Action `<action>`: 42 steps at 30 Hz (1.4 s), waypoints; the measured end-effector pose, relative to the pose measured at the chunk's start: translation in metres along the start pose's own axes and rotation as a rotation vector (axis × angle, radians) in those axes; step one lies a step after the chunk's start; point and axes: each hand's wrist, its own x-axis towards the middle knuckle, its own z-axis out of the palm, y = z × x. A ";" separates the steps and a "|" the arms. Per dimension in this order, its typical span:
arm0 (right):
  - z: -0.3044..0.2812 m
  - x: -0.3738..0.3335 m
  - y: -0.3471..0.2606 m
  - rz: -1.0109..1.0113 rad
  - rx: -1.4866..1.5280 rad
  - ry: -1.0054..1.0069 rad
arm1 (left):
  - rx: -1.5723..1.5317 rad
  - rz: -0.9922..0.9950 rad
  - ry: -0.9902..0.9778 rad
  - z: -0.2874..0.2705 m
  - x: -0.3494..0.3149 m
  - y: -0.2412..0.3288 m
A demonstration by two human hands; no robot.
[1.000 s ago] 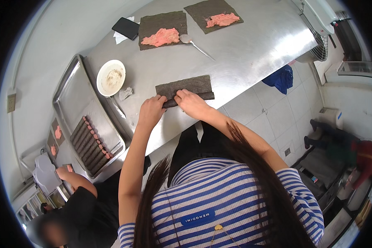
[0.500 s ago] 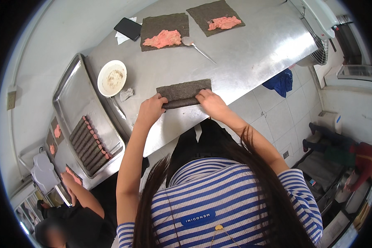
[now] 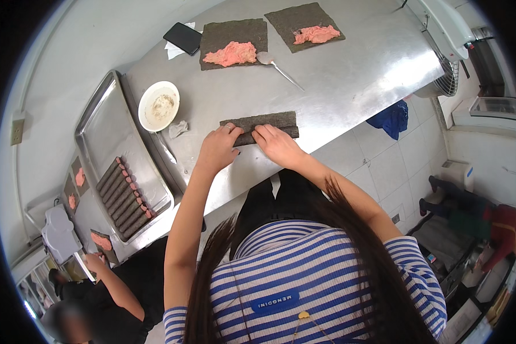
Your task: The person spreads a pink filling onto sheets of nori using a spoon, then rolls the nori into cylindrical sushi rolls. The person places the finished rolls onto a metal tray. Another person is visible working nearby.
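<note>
A dark seaweed sheet, partly rolled up point(image 3: 285, 123), lies near the table's front edge, with a narrow flat strip on its far side. My left hand point(image 3: 218, 148) is closed over the left part of the roll, fingertips pressing from above. Close beside it, my right hand point(image 3: 277, 144) grips the middle of the roll with bent fingers. Whatever is inside the roll is hidden. Farther back lie two flat seaweed sheets with pink paste, one at the left point(image 3: 234, 31) and one at the right point(image 3: 309, 14). A spoon point(image 3: 285, 76) rests its bowl against the left sheet.
To the left stand a white bowl point(image 3: 159, 106) with pale residue, a crumpled tissue point(image 3: 178, 128) and a knife-like utensil point(image 3: 167, 150). A metal tray point(image 3: 97, 109) holds several finished rolls point(image 3: 120, 200). A phone point(image 3: 183, 38) lies at the back. A co-worker's hand point(image 3: 96, 262) works at lower left.
My right hand has slid left along the roll toward my left hand. Less of the flat strip shows beyond the roll. The co-worker's hand has drawn back from a seaweed sheet.
</note>
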 end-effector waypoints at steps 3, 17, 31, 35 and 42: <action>-0.001 0.002 -0.001 0.030 -0.022 -0.071 | 0.122 0.019 0.066 0.018 -0.004 -0.003; -0.035 -0.032 0.028 0.183 -0.103 -0.141 | 0.006 -0.011 -0.062 0.014 0.010 -0.016; 0.007 0.010 -0.001 -0.001 -0.145 -0.022 | -0.123 0.024 -0.110 0.000 0.023 -0.022; 0.008 0.008 0.000 0.035 -0.130 -0.049 | 0.034 0.021 -0.020 0.008 0.011 -0.015; -0.003 -0.024 0.019 0.233 -0.098 -0.023 | 0.064 0.009 0.001 0.011 0.011 -0.014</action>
